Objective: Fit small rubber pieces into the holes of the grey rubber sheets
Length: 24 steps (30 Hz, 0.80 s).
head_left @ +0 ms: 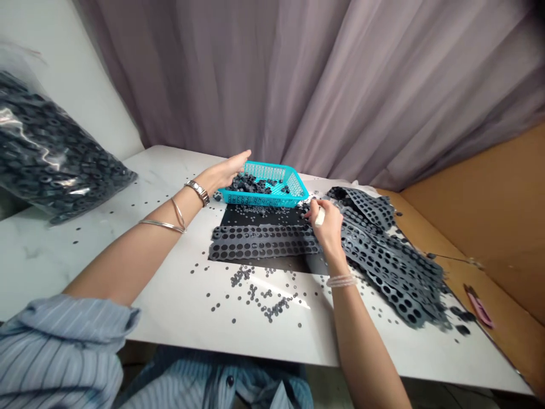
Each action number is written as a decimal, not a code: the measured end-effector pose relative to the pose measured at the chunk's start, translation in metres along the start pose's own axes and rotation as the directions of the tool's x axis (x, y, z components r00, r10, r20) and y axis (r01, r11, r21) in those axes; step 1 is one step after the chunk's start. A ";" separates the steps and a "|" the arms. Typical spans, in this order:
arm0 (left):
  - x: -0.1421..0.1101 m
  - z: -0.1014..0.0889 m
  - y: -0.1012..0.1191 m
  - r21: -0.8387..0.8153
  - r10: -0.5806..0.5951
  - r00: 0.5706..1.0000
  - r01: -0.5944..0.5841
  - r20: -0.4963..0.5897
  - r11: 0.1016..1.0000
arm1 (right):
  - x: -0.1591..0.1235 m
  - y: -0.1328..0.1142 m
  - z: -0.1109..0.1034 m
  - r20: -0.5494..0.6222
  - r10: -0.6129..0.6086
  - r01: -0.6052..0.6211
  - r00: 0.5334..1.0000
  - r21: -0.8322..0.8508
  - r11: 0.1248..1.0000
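My left hand point(227, 172) is at the left end of a turquoise plastic basket point(266, 199), its fingers stretched out over the rim. Small dark grey foam rings point(249, 183) are heaped in the basket's left part. My right hand point(327, 220) is closed around a short white piece point(320, 216), most of which its fingers hide. It is by the right end of a grey foam sheet point(264, 242) with rows of round holes. That sheet lies on a black mat point(221, 215) in front of the basket.
More punched foam sheets point(383, 261) are piled on the right. Small dark discs point(276, 308) are scattered over the white table point(170, 318). A clear bag of dark rings point(55, 153) stands at left. A pink-handled tool point(479, 307) lies at the right edge, and a curtain point(255, 74) hangs behind.
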<state>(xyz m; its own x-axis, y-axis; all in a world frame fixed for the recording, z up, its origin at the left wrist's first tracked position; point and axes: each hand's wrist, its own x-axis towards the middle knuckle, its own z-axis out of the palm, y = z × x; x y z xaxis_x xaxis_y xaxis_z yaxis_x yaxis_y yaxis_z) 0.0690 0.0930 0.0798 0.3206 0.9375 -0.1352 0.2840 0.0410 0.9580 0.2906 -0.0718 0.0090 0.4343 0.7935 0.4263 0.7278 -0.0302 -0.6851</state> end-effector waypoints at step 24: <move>-0.105 -0.026 -0.093 0.626 0.412 0.860 -0.504 0.301 0.595 | -0.059 -0.075 0.100 0.468 -0.102 -0.130 0.878 0.437 0.890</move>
<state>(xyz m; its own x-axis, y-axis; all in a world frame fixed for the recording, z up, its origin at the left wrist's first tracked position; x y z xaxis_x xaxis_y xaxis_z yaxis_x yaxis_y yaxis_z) -0.0141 -0.0007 0.0118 0.6649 0.7189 0.2025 0.5729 -0.6649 0.4793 0.1573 -0.0560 -0.0236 0.0592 0.9841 0.1676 0.3588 0.1357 -0.9235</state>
